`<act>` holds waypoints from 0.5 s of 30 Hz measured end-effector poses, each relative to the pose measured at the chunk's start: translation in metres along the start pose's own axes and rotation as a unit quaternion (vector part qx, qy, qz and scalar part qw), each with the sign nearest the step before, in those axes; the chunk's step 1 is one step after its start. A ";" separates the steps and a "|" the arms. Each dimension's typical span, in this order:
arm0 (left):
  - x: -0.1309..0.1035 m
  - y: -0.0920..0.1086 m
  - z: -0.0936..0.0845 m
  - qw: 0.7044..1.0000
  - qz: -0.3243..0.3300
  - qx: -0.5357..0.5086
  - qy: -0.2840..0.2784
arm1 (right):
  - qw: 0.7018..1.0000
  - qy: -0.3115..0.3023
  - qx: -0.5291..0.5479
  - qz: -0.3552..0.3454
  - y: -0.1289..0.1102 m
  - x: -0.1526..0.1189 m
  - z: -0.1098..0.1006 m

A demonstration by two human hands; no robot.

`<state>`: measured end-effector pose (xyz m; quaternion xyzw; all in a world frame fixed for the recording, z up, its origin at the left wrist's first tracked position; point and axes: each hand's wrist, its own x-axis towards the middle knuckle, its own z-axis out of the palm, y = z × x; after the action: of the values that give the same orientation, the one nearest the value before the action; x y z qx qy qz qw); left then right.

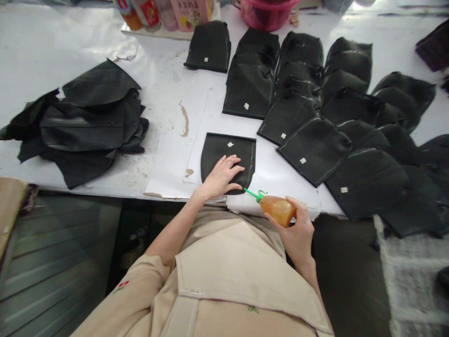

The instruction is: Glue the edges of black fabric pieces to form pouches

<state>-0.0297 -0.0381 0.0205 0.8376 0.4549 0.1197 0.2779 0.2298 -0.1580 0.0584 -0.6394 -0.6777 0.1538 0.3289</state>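
Observation:
A black leather-like piece with a small white tag lies flat near the table's front edge. My left hand rests on it with fingers spread. In my right hand is a squeeze bottle of amber liquid, its green nozzle touching or nearly touching the piece's lower right edge. A shiny line runs along that right edge. Several similar black pieces lie overlapping in rows to the right, some with white tags.
A loose pile of black pieces sits on the white table at the left. Bottles, a pink box and a pink basin stand at the back. A dark object is at the far right.

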 end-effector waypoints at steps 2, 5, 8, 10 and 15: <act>0.000 0.000 0.001 1.000 0.000 0.000 -0.001 | 1.000 0.000 0.007 0.002 0.000 -0.002 0.000; 0.000 -0.001 0.001 1.000 0.006 0.000 -0.004 | 1.000 -0.003 0.015 0.023 0.004 -0.005 0.001; -0.001 -0.002 0.001 1.000 0.011 0.002 -0.009 | 0.998 -0.003 0.034 0.048 0.011 -0.007 0.006; -0.001 -0.002 0.000 1.000 0.013 0.003 -0.011 | 0.997 0.000 0.051 0.059 0.015 -0.007 0.011; -0.001 0.000 -0.003 1.000 0.009 0.006 -0.020 | 0.996 -0.016 0.067 0.057 0.020 -0.003 0.012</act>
<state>-0.0313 -0.0384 0.0230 0.8456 0.4423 0.1024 0.2808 0.2373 -0.1551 0.0359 -0.6505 -0.6338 0.2281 0.3509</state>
